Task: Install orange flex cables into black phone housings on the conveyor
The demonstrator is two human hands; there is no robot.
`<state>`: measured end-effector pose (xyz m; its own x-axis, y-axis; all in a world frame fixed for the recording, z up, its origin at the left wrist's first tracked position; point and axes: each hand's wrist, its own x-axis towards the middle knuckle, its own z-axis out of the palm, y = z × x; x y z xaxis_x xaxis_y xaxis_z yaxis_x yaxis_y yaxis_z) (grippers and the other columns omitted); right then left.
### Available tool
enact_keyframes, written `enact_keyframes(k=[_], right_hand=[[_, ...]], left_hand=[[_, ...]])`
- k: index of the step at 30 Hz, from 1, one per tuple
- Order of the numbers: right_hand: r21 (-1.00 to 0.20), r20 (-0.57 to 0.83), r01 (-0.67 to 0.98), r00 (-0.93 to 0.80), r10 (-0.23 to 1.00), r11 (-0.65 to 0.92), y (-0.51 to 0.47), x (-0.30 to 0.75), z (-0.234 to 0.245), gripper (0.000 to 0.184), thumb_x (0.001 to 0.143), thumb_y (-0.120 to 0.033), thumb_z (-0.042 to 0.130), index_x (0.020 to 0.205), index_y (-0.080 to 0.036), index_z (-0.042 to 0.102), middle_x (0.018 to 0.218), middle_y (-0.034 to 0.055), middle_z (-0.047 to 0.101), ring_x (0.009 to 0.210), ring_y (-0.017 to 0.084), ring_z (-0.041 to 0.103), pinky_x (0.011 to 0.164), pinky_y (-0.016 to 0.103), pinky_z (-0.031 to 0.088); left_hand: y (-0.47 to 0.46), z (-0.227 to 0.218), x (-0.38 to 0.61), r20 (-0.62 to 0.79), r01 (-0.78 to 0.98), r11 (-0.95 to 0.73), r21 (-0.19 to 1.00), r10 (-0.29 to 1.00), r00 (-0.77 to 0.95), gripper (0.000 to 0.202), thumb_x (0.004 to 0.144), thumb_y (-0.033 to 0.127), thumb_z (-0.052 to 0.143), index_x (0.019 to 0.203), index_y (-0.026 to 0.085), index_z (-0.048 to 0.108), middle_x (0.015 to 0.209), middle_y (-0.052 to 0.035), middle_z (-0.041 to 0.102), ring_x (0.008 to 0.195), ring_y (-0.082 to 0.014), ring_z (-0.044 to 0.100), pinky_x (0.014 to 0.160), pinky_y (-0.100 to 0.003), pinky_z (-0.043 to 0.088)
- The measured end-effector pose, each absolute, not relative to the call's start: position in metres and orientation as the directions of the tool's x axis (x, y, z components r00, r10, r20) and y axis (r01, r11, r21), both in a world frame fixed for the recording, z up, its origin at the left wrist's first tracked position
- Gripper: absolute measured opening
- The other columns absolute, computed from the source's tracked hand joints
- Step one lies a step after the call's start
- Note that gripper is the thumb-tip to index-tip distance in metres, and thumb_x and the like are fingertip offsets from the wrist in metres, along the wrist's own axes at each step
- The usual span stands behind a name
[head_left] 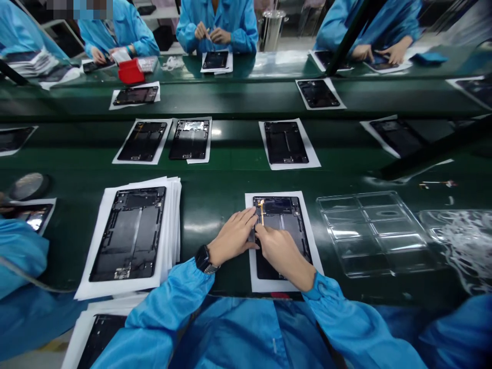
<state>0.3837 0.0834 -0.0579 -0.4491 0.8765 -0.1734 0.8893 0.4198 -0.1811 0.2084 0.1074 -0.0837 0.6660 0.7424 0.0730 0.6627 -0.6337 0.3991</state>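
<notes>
A black tablet housing [292, 220] lies open on a white sheet [313, 256] in front of me, its inner parts showing. My left hand [233, 231] rests at its left edge, fingers stretched out and thumb apart. Over the same edge, my right hand [280, 251] is closed in a pinch at the lower end of a thin yellow flex cable [262, 212]. That cable runs up to the housing's upper left corner. Its lower end is hidden by my fingers.
Left stands a stack of sheets [175, 220] topped by another tablet housing [128, 236]. To the right are a clear divided plastic tray [361, 236] and a heap of whitish strips [469, 241]. More housings [286, 143] lie ahead on the green line; co-workers sit opposite. A dark post [434, 146] slants at right.
</notes>
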Motion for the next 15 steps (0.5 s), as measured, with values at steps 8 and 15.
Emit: enact_keyframes(k=[8, 15], right_hand=[[-0.087, -0.192, 0.889, -0.457, 0.868, 0.449, 0.086, 0.370, -0.042, 0.021, 0.088, -0.003, 0.044, 0.098, -0.014, 0.058, 0.083, 0.0110, 0.071, 0.072, 0.021, 0.070, 0.055, 0.026, 0.040], [-0.477, 0.404, 0.831, -0.083, 0.911, 0.287, 0.047, 0.431, -0.067, 0.021, 0.098, -0.030, 0.049, 0.101, -0.018, 0.065, 0.088, 0.0056, 0.075, 0.073, 0.019, 0.071, 0.066, 0.028, 0.051]], left_hand=[[0.191, -0.048, 0.245, -0.103, 0.858, -0.465, 0.220, 0.863, 0.494, 0.029, 0.095, 0.027, 0.055, 0.120, 0.014, 0.057, 0.125, -0.0132, 0.059, 0.119, -0.0258, 0.054, 0.099, -0.037, 0.044], [0.232, -0.064, 0.274, -0.278, 0.827, -0.541, 0.154, 0.779, 0.562, 0.004, 0.085, 0.018, 0.063, 0.086, 0.016, 0.067, 0.088, -0.0081, 0.069, 0.088, -0.0208, 0.067, 0.076, -0.026, 0.050]])
